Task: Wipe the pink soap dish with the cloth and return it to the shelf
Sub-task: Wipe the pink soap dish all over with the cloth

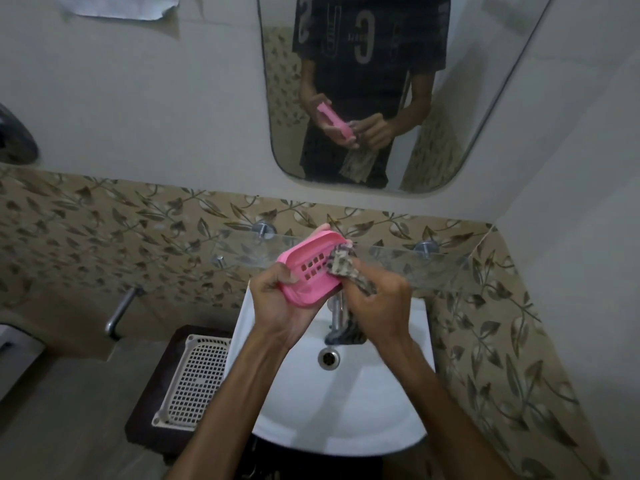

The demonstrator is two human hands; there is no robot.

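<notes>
Your left hand (277,299) holds the pink soap dish (310,270) in the middle of the frame, above the white sink (346,393). Your fingers curl around its near edge, and the dish tilts so its slotted inside faces you. Your right hand (379,306) grips the patterned cloth (341,263) tight and presses a bunched part of it on the right side of the dish. The rest of the cloth hangs down by the tap (335,320). The glass shelf (398,261) sits just behind the dish, under the mirror (485,98).
</notes>
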